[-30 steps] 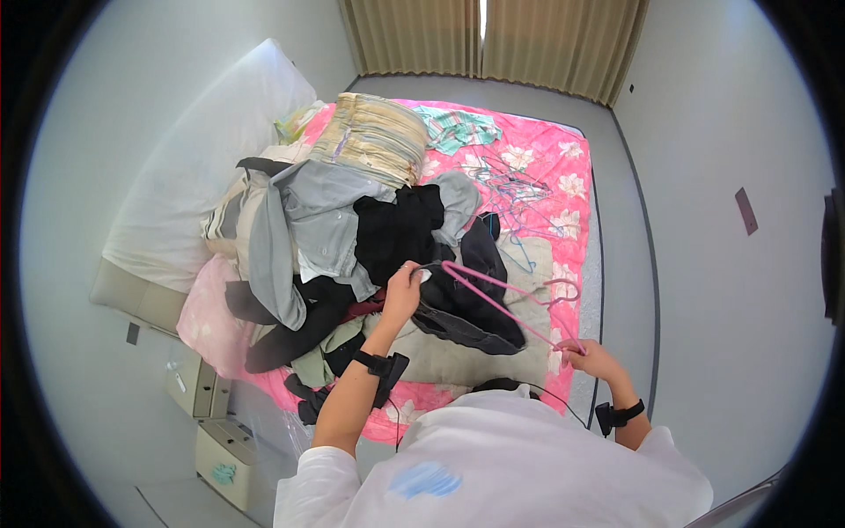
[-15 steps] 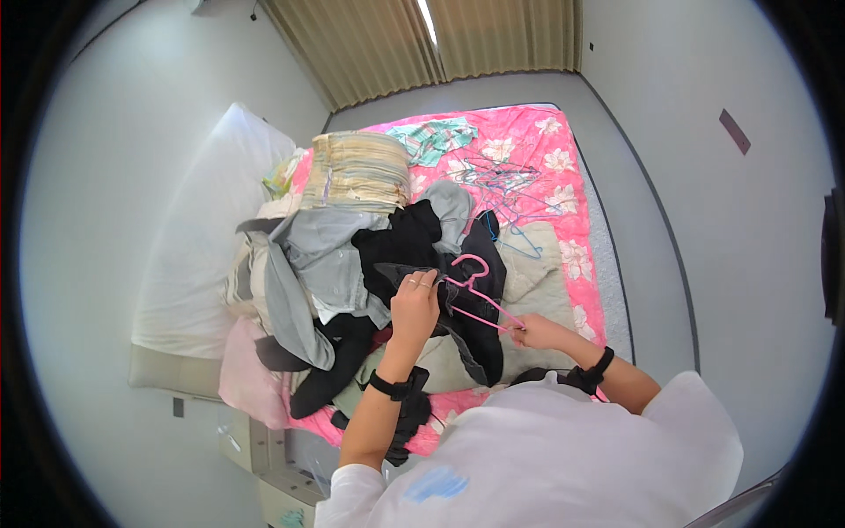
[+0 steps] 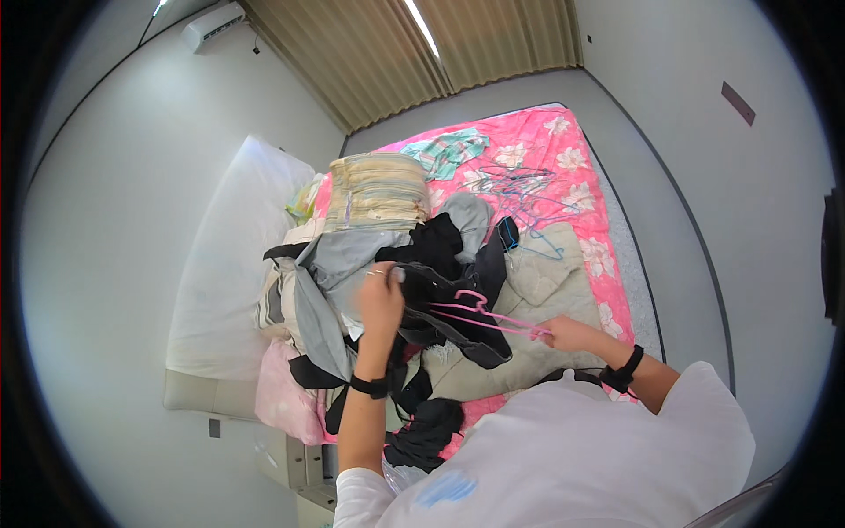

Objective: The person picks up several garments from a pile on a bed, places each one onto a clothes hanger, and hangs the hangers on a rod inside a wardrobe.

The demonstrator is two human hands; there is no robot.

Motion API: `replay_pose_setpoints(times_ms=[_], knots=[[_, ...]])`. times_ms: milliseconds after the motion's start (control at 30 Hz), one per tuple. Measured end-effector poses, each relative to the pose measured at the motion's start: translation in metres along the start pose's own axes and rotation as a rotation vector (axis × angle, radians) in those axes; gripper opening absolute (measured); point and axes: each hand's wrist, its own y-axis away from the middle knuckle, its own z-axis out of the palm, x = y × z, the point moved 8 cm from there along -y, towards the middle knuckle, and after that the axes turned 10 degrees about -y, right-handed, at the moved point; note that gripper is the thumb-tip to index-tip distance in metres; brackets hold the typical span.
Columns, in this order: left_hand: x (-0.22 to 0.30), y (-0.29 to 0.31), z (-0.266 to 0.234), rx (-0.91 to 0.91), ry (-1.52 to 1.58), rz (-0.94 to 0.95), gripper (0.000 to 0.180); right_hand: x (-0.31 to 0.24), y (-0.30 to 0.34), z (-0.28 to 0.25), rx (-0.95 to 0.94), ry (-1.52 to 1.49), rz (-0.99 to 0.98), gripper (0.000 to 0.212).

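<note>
My left hand (image 3: pixel 381 299), partly smeared by motion, is closed on the edge of a dark denim garment (image 3: pixel 475 341), whose kind I cannot make out for its folds. My right hand (image 3: pixel 568 334) pinches one end of a pink clothes hanger (image 3: pixel 506 324). The hanger lies almost level, hook upward, its far end reaching into the opening of the garment. Beneath and beyond it are a black garment (image 3: pixel 433 242) and a light grey shirt (image 3: pixel 324 295), heaped on the bed.
A folded striped quilt (image 3: pixel 378 189) stands behind the heap. Several loose hangers (image 3: pixel 528 198) lie on the pink floral bedsheet (image 3: pixel 594 255), near a teal checked cloth (image 3: pixel 449 151). A pale beige blanket (image 3: pixel 546 264) spreads to the right. A pink pillow (image 3: pixel 286 392) sits at the left.
My left hand has drawn the garment's edge leftward, stretching the opening wider. The hanger has tipped flatter, with its far end further inside the garment. The whole view has shifted slightly.
</note>
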Motion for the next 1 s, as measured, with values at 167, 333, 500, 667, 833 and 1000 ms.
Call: replay_pose_setpoints(times_ms=[167,333,500,667,833,1000], knots=[[0.078,0.01,0.024,-0.26,0.213,0.269,0.027,-0.033,-0.027,0.014,0.067,-0.209,-0.036,0.03],[0.091,-0.015,-0.02,-0.053,-0.335,0.714,0.043,-0.038,-0.021,-0.005,0.159,-0.245,-0.169,0.032],[0.011,-0.003,0.024,-0.497,-0.205,0.437,0.041,-0.031,-0.031,-0.006,-0.044,-0.374,-0.016,0.036],[0.001,-0.031,-0.046,-0.412,-0.284,0.177,0.049,0.024,-0.055,-0.021,0.005,-1.113,-0.083,0.057],[-0.04,-0.022,-0.148,-0.231,-0.316,0.021,0.05,-0.012,-0.119,0.016,0.104,-0.721,0.251,0.07],[-0.035,0.012,-0.256,-0.2,-0.41,-0.212,0.037,-0.133,-0.142,0.078,-0.305,-0.069,-0.384,0.044]])
